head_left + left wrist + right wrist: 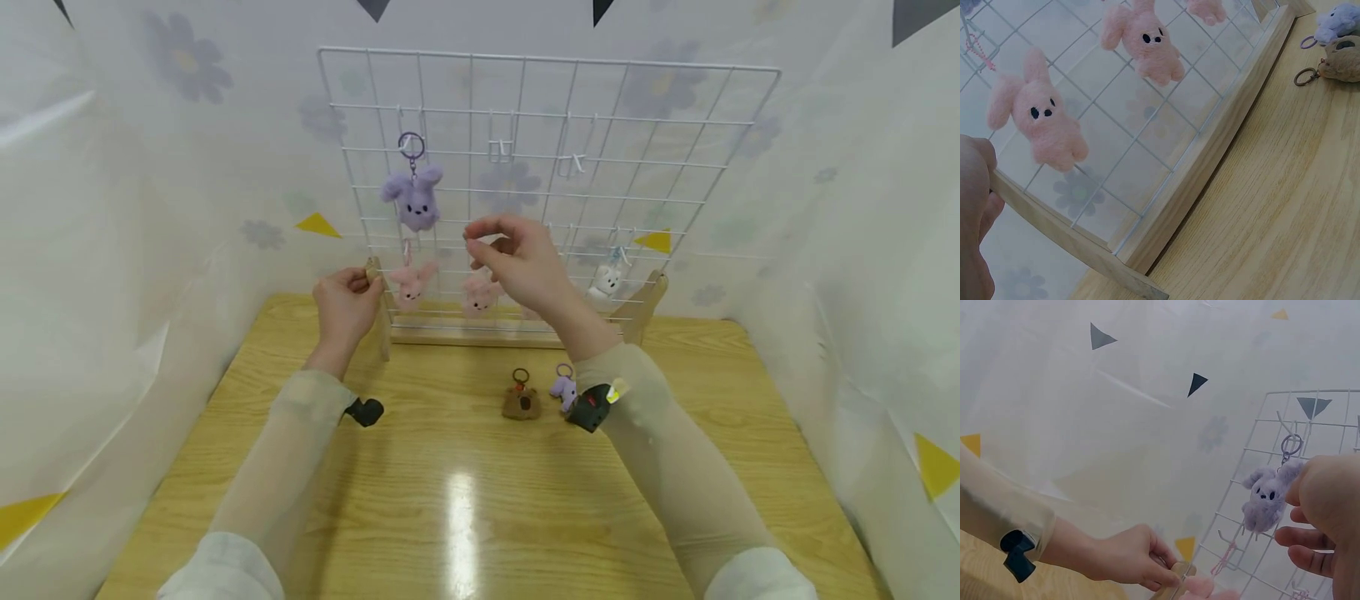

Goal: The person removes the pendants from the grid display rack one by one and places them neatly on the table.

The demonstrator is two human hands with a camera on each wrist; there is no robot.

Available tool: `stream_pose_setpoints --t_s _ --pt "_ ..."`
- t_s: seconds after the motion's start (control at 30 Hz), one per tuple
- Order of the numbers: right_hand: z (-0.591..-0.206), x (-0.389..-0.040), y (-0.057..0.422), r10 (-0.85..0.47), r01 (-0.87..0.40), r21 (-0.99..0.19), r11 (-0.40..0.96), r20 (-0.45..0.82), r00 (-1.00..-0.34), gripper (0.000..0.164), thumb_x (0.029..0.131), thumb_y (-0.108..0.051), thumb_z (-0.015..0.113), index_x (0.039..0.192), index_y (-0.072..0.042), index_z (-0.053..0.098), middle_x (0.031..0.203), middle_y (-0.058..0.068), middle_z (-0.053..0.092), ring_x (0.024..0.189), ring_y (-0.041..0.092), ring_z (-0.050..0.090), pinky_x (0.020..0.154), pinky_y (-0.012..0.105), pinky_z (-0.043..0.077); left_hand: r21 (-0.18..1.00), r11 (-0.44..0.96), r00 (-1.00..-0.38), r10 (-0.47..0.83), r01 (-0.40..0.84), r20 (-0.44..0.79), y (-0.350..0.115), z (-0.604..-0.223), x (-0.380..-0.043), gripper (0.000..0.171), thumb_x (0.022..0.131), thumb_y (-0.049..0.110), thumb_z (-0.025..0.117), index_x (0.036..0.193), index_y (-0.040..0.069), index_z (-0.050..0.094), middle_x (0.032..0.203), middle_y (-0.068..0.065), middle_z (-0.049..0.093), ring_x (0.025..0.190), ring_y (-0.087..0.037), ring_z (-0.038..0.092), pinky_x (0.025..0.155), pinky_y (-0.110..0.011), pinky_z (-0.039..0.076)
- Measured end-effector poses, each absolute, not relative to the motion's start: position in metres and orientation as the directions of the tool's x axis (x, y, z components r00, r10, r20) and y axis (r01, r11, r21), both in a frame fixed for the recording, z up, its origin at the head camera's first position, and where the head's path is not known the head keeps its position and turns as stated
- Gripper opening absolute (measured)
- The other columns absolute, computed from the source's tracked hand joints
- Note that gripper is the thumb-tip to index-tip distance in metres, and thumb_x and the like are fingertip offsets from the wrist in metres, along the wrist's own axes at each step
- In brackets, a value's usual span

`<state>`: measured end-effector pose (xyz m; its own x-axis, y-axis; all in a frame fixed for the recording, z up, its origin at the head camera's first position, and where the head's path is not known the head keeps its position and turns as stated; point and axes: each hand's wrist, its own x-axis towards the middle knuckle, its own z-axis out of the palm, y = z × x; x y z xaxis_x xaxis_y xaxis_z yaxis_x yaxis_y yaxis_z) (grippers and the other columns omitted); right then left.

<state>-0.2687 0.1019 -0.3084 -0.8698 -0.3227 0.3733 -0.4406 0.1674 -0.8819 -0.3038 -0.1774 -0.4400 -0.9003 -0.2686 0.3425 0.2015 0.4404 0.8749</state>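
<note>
My left hand [347,310] pinches the top of the wooden side post [1054,219] of a white wire grid rack [525,108]. In front of the grid's middle, my right hand [521,260] hovers with loosely bent fingers and nothing between them. Left of it, a purple plush bunny keychain [417,204] hangs by its ring from an upper hook; in the right wrist view it lies just beyond the right hand [1329,512]. Below hang a pink plush bunny [1041,119] and another pink bunny [1147,40], with a third pink one partly hidden behind my right forearm.
A white plush [606,282] hangs low at the grid's right. Two bare hooks, a middle hook [500,150] and a right hook [573,162], sit on the upper row. A brown plush keychain [521,403] and a purple plush keychain [561,388] lie on the wooden table [405,500].
</note>
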Motion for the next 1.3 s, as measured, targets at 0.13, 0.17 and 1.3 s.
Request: stream_pose_setpoints --t_s 0.13,0.17,1.3 --pt "-0.307 -0.273 0.097 -0.318 -0.463 -0.870 0.166 0.398 -0.861 0.022 0.104 -0.007 0.069 0.124 0.001 0.071 0.120 0.015 0.070 0.082 0.026 0.070 0.058 0.029 0.052 0.872 0.447 -0.899 -0.269 0.201 0.345 -0.178 -0.440 -0.304 0.023 0.101 0.014 0.073 0.112 -0.006 0.078 0.103 -0.021 0.077 0.095 -0.029 0.077 0.076 -0.026 0.064" --pt "-0.306 -0.273 0.096 -0.317 -0.468 -0.867 0.171 0.401 -0.859 0.024 0.104 -0.007 0.069 0.126 0.001 0.071 0.120 0.015 0.070 0.082 0.026 0.070 0.059 0.029 0.052 0.871 0.448 -0.900 -0.268 0.199 0.344 -0.178 -0.440 -0.304 0.024 0.101 0.014 0.073 0.112 -0.006 0.078 0.103 -0.021 0.077 0.095 -0.029 0.077 0.077 -0.026 0.064" --pt "-0.265 -0.288 0.058 -0.288 -0.522 -0.827 0.209 0.458 -0.841 0.033 0.105 -0.009 0.066 0.138 -0.001 0.064 0.133 0.007 0.065 0.083 0.020 0.068 0.059 0.032 0.052 0.870 0.452 -0.905 -0.259 0.196 0.338 -0.179 -0.440 -0.305 0.024 0.100 0.013 0.073 0.113 -0.007 0.078 0.104 -0.023 0.077 0.097 -0.030 0.077 0.081 -0.036 0.065"
